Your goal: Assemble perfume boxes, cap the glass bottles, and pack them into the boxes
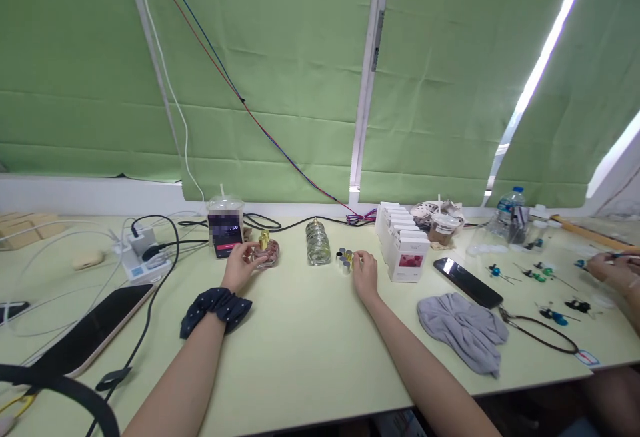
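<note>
Black loop [60,384] nearest — pink bottle [272,255] clamped in left fingers [248,249]; caps [346,268] at right fingers [359,261] — grip unclear.

You have one left hand [243,266], one right hand [365,274]. You count two straw cups [443,228], one scrunchie [215,311], one grey cloth [460,330], one blue-capped water bottle [507,210]. Glass bottles [319,250]: at least two. Small caps [346,268], white boxes [407,270]: several each; overlap obscures exact tallies.
</note>
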Motion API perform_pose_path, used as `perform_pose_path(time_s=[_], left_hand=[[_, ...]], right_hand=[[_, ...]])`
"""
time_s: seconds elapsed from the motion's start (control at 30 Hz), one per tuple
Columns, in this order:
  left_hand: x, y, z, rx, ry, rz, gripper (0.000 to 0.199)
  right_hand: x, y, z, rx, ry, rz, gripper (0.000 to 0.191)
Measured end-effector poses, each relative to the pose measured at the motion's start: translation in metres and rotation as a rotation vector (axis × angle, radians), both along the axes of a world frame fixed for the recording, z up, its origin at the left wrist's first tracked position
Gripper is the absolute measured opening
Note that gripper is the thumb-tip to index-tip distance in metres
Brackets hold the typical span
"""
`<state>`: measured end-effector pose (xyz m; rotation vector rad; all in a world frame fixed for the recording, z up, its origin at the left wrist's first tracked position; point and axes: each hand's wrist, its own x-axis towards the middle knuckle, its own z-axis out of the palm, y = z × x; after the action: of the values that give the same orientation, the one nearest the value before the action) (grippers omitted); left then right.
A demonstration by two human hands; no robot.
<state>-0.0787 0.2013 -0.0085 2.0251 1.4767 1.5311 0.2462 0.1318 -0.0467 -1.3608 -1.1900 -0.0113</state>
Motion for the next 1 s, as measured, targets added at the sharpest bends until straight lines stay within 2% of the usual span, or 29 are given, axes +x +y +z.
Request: perform_pose_path(time_s=[0.2, 0.3, 0.37, 0.4, 0.5, 0.57, 0.67, 0.83, 1.0], left_hand=[[0.005, -0.002, 0.001, 0.041, 0.011, 0.04, 0.051], [0.01, -0.01, 0.009, 0.18, 0.086, 0.187, 0.057], [0.018, -0.019, 0.016, 0.312, 0.18, 0.271, 0.051], [0.025, -0.023, 0.019, 0.363, 0.217, 0.269, 0.047], [0.054, -0.033, 0.02, 0.416, 0.309, 0.126, 0.043], [0.076, -0.036, 0.014, 0.345, 0.413, -0.026, 0.048], [0.101, -0.036, -0.001, 0.223, 0.516, -0.162, 0.062], [0.11, -0.027, -0.019, 0.15, 0.541, -0.201, 0.059], [0.108, -0.02, -0.02, 0.164, 0.482, -0.197, 0.049]], right_hand=[[-0.004, -0.004, 0.004, -0.008, 0.01, 0.041, 0.024], [-0.005, -0.006, 0.006, -0.028, 0.071, 0.086, 0.022], [-0.004, -0.005, 0.006, -0.055, 0.135, 0.092, 0.025], [-0.003, -0.005, 0.005, -0.068, 0.166, 0.085, 0.027], [0.002, -0.001, 0.001, -0.097, 0.22, 0.049, 0.029], [0.006, 0.002, -0.002, -0.113, 0.247, 0.029, 0.028], [0.01, 0.005, -0.004, -0.144, 0.27, 0.011, 0.031], [0.011, 0.004, 0.0, -0.178, 0.208, 0.056, 0.039], [0.01, 0.001, 0.004, -0.196, 0.106, 0.126, 0.045]])
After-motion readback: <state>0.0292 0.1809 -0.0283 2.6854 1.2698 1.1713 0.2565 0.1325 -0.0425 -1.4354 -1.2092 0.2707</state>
